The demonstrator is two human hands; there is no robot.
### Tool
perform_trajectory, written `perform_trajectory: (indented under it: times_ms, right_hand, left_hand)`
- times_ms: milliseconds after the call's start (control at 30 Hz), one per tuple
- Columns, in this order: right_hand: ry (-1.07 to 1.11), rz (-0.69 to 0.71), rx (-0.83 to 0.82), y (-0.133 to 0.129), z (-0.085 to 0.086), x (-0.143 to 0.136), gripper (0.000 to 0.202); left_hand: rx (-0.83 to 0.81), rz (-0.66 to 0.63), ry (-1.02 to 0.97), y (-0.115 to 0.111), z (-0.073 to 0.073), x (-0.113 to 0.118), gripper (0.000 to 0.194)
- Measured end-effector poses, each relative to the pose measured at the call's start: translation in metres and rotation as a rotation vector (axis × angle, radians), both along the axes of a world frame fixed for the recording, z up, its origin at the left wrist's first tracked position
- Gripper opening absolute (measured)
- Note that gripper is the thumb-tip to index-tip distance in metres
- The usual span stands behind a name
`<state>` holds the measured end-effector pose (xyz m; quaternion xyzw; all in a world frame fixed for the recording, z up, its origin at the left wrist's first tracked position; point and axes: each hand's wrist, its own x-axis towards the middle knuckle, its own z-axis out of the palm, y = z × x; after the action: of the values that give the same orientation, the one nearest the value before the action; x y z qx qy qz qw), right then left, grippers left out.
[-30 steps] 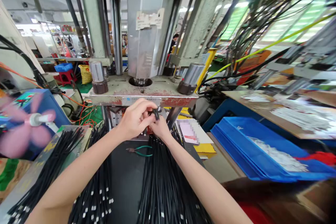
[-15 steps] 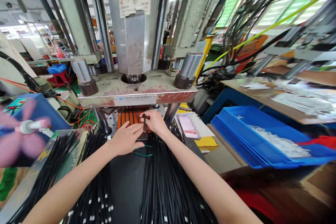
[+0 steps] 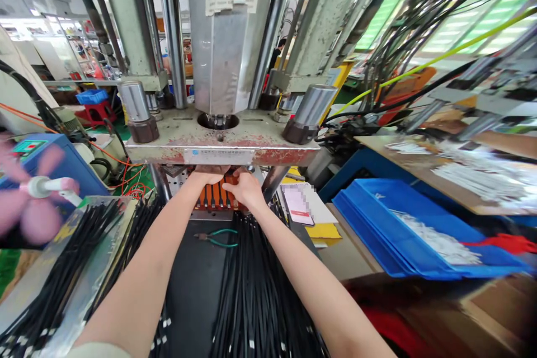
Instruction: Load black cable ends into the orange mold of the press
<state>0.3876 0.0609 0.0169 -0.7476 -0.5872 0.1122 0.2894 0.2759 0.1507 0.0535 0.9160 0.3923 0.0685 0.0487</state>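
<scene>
Beneath the press plate, an orange-brown mould block [image 3: 216, 189] holds several black cables [image 3: 212, 196] side by side, their metal plug ends toward me. My left hand [image 3: 210, 175] reaches over the mould's back left part, and the plate's edge hides its fingertips. At the mould's right side my right hand [image 3: 248, 189] has bent fingers around a black cable, whose gripped part is mostly hidden. Green-handled pliers [image 3: 218, 236] lie on the black work surface in front of the mould. A thick bundle of black cables [image 3: 255, 291] lies under my right forearm.
The press plate [image 3: 222, 154] hangs low over both hands, between metal columns. More black cables [image 3: 62, 268] lie at the left beside a pink fan [image 3: 39, 187]. A phone [image 3: 297, 204] rests on papers at the right. Blue trays [image 3: 364, 229] with white pieces stand further right.
My left hand has moved forward and under the press plate, uncovering the pliers. The cable upright in my right hand earlier is now down at the mould. The view has shifted slightly.
</scene>
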Motion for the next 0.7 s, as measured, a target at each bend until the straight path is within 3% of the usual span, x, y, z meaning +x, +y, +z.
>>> perform_trajectory:
  times_ms: [100, 167, 233, 300, 367, 400, 467, 600, 700]
  right_hand:
    - [-0.016, 0.013, 0.120, -0.008, -0.003, 0.006, 0.029]
    - [-0.065, 0.065, 0.178, -0.034, -0.012, 0.016, 0.019]
    - [-0.198, 0.081, 0.090, -0.072, -0.025, 0.026, 0.023]
    - [-0.391, 0.029, -0.116, -0.109, -0.040, 0.034, 0.029]
    - [-0.476, 0.036, -0.269, -0.136, -0.053, 0.037, 0.028]
    - [-0.474, 0.051, -0.298, -0.144, -0.059, 0.036, 0.025]
    - [-0.408, 0.077, -0.289, -0.150, -0.066, 0.036, 0.019]
    - [-0.206, 0.039, -0.214, -0.145, -0.063, 0.043, 0.020]
    - [-0.024, 0.029, -0.027, -0.146, -0.044, 0.043, 0.022]
  left_hand:
    - [-0.006, -0.014, -0.009, -0.020, 0.001, -0.014, 0.050]
    - [0.023, -0.068, -0.045, -0.047, -0.008, -0.042, 0.051]
    - [0.117, -0.106, -0.118, -0.078, -0.023, -0.083, 0.049]
    - [0.259, 0.062, -0.114, -0.106, -0.040, -0.130, 0.043]
    - [0.350, 0.357, 0.037, -0.123, -0.055, -0.173, 0.041]
    - [0.341, 0.482, 0.111, -0.125, -0.061, -0.191, 0.040]
    - [0.225, 0.616, 0.186, -0.122, -0.071, -0.216, 0.037]
    - [0.064, 0.641, 0.104, -0.106, -0.074, -0.229, 0.030]
    - [0.018, 0.575, -0.135, -0.108, -0.058, -0.219, 0.024]
